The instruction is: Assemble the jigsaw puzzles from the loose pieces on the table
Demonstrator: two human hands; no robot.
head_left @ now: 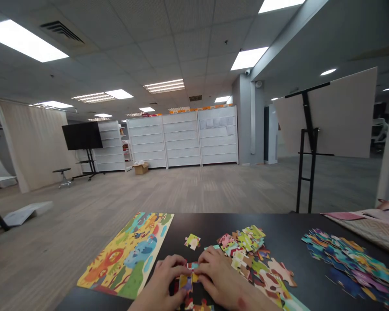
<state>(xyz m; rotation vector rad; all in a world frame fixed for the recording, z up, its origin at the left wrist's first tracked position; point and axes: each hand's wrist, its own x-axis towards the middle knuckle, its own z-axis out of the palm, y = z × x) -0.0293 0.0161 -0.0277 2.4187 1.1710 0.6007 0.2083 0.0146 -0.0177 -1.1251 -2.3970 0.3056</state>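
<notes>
My left hand (164,278) and my right hand (218,276) meet at the near edge of a black table (288,224), fingertips pressed on a few joined puzzle pieces (188,280). Both hands grip those pieces between them. Just right of my right hand lies a loose heap of colourful puzzle pieces (251,255). One single piece (192,241) lies alone, just beyond my fingers. A colourful picture sheet with cartoon animals (129,255) lies flat to the left of my left hand, overhanging the table's left edge.
A second heap of mostly blue puzzle pieces (346,261) lies at the table's right. Patterned fabric (372,226) rests at the far right corner. Beyond the table stand a black easel stand with a board (306,151), white shelving units (181,138) and a television on a stand (82,136).
</notes>
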